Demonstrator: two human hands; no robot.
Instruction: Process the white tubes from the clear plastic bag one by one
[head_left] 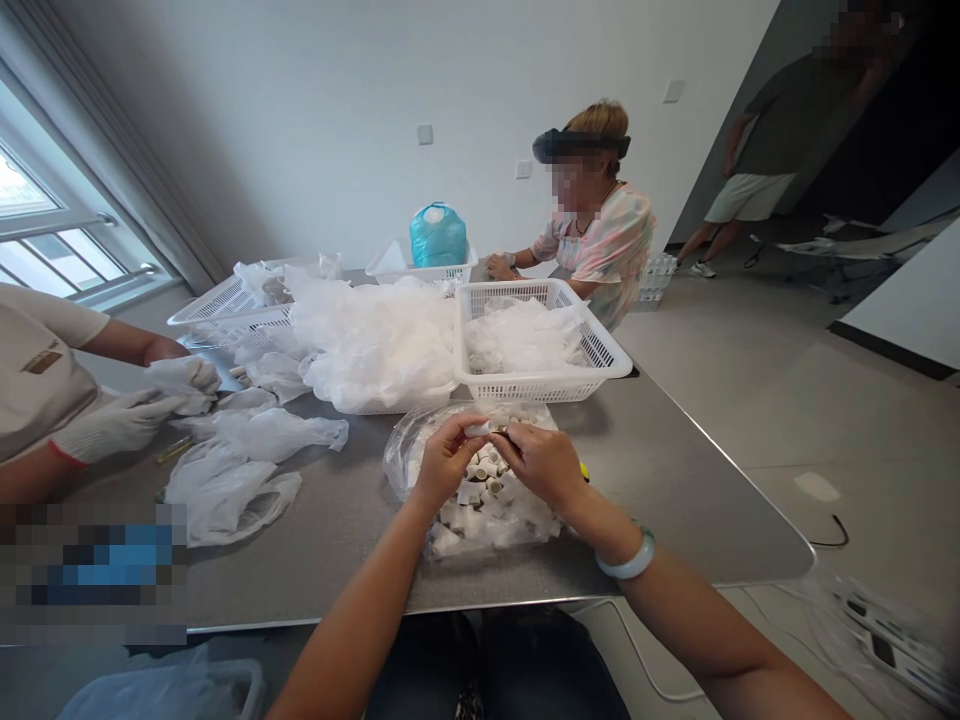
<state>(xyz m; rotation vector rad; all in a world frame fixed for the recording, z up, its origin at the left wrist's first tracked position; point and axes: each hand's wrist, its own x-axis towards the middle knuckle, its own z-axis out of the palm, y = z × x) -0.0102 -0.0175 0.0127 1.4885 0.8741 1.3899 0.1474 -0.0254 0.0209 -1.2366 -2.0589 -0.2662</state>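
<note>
My left hand (pixel 444 458) pinches a short white tube piece (pixel 478 429) between thumb and fingertips. My right hand (pixel 546 464) is closed right beside it, its thumb close to the tube's end. A yellow end (pixel 585 472) of a tool sticks out behind the right palm, and a thin dark part shows near that thumb; the tool's kind is mostly hidden. Under both hands lies an opened clear plastic bag (pixel 397 455) filled with short white tube pieces (pixel 491 487).
Beyond the bag stand a white basket (pixel 540 388) and a heap of white plastic bags (pixel 375 345). Farther back is a blue bag (pixel 438 238). At left a co-worker's gloved hands (pixel 124 425) are near loose bags (pixel 232 470). Another person (pixel 607 230) sits across the metal table (pixel 675 480).
</note>
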